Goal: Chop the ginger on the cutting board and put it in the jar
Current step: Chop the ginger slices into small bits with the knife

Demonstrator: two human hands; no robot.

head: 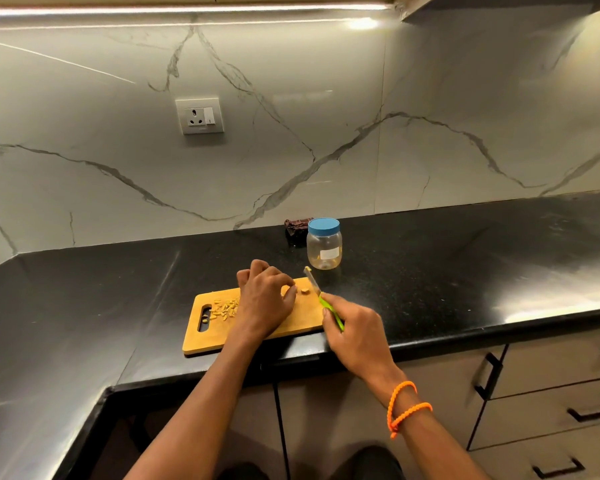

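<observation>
A wooden cutting board (291, 320) lies on the black counter. Several chopped ginger bits (224, 308) sit near its handle slot on the left. My left hand (265, 297) rests on the board with curled fingers pinching a ginger piece (286, 290); a small cut piece (304, 290) lies just right of it. My right hand (355, 329) grips the green handle of a knife (314, 282), whose blade points up and away over the board's right end with a ginger scrap on its tip. A clear jar (324, 249) with a blue lid on stands behind the board.
A dark folded cloth (297, 228) lies behind the jar against the marble wall. The black counter (465, 258) runs to the right and wraps round at the left. Drawers with black handles (487, 375) sit below at the right. A wall socket (200, 116) is above.
</observation>
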